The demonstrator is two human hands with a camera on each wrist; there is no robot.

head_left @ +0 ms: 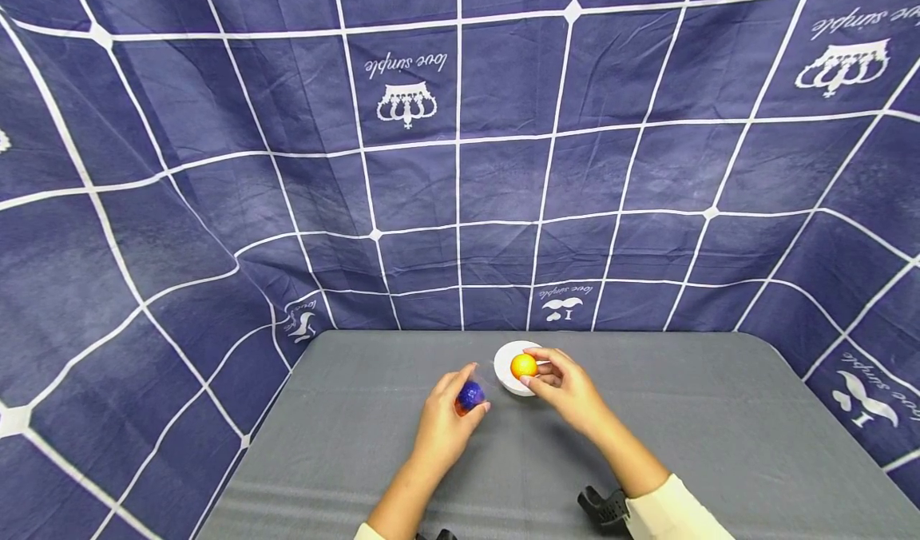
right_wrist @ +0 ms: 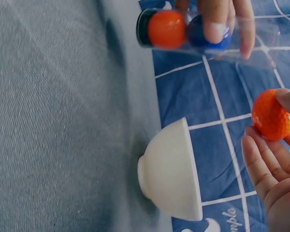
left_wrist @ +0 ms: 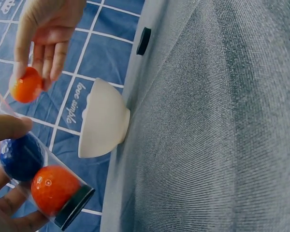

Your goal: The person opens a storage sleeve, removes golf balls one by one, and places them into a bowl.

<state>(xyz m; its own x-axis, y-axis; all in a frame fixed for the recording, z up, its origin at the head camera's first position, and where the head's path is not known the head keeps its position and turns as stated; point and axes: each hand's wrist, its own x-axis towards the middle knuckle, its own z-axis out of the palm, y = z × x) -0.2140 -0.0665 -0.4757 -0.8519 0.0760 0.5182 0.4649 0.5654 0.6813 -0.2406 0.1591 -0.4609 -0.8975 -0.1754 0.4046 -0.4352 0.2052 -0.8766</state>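
My left hand (head_left: 444,418) grips a clear plastic tube (right_wrist: 251,46) with a dark cap at its lower end. Inside the tube an orange ball (left_wrist: 54,189) sits at the capped end, with a blue golf ball (left_wrist: 21,155) above it. Between thumb and fingertips, my right hand (head_left: 571,388) pinches an orange golf ball (right_wrist: 271,115). That ball is held above the rim of a white bowl (right_wrist: 171,171), overlapping the bowl in the head view. The tube's uncapped end points toward the bowl side, close to the right hand.
The bowl stands upright on a grey cloth-covered table (head_left: 345,444). A small black disc-like cap (left_wrist: 144,41) lies on the table beyond the bowl in the left wrist view. Blue checked cloth (head_left: 503,180) hangs behind and along both sides.
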